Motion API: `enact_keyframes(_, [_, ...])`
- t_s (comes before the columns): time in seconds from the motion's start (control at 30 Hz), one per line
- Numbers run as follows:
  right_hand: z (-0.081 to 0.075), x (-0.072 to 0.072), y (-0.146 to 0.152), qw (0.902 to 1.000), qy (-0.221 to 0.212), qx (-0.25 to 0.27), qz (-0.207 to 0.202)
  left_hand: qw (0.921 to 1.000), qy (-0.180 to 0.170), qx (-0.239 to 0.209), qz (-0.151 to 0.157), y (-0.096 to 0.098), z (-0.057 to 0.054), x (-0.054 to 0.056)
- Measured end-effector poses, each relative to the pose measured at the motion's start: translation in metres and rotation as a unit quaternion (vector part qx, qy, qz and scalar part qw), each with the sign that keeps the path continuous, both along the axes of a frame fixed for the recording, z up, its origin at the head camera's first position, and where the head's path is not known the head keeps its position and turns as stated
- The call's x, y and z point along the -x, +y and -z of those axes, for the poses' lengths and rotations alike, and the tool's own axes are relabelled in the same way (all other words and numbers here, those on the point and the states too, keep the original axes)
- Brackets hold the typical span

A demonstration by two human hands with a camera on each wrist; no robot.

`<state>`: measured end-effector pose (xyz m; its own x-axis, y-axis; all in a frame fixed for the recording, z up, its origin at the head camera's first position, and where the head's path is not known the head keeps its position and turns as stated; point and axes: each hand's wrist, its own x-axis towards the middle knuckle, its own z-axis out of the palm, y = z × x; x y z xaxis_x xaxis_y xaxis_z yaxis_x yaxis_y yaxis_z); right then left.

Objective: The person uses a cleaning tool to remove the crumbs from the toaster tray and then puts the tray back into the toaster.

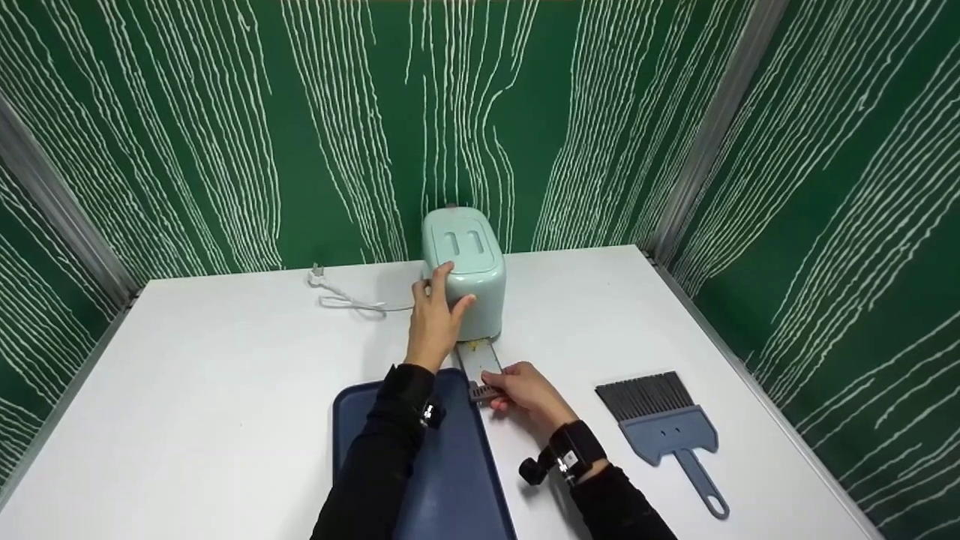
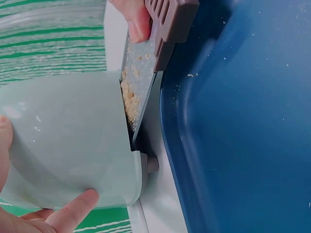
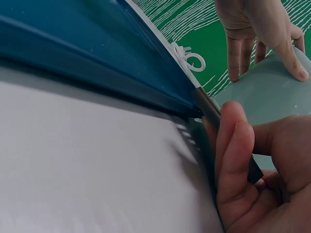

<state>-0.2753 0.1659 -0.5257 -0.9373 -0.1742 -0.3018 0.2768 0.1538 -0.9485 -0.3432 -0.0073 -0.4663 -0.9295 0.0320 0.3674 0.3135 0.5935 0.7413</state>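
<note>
A mint-green toaster (image 1: pixel 480 300) stands at the table's back, a crumb tray (image 1: pixel 478 358) drawn partway out of its near end. My right hand (image 1: pixel 527 391) pinches the tray's brown slotted handle (image 2: pixel 181 19), thumb on top and fingers beneath. Yellowish crumbs (image 2: pixel 130 99) lie along the metal of the tray, thickest near the toaster. With spread, fairly straight fingers, my left hand (image 1: pixel 435 322) rests against the toaster's near left corner, its thumb on the near face. Close below the handle is a dark blue serving tray (image 1: pixel 450 457), partly covered by my left arm.
A blue-handled brush (image 1: pixel 670 431) with dark bristles lies on the white table to the right. The toaster's white cord and plug (image 1: pixel 341 296) lie at its left. Green walls with white streaks enclose the table. Small crumbs (image 2: pixel 190 75) dot the serving tray.
</note>
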Motion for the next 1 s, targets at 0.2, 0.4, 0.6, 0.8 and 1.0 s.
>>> enact_keyframes(0.2, [-0.001,-0.005,0.002,1.0000,-0.001,-0.004,0.005,1.0000,0.005,0.003,-0.003,0.000,0.000,0.001])
enact_keyframes(0.4, [-0.003,-0.010,0.003,1.0000,-0.002,0.002,0.002,1.0000,0.004,0.002,0.000,0.001,-0.001,0.000])
enact_keyframes(0.6, [-0.002,-0.014,0.006,0.9999,-0.002,0.011,0.003,1.0000,0.007,0.003,0.006,0.001,0.000,0.000])
enact_keyframes(0.8, [0.001,-0.019,0.007,0.9999,0.006,0.013,0.001,0.9999,0.009,0.006,0.004,0.000,0.002,0.001])
enact_keyframes(1.0, [0.004,-0.023,0.009,0.9999,0.003,0.014,0.000,1.0000,0.001,0.002,-0.001,-0.001,0.002,0.000])
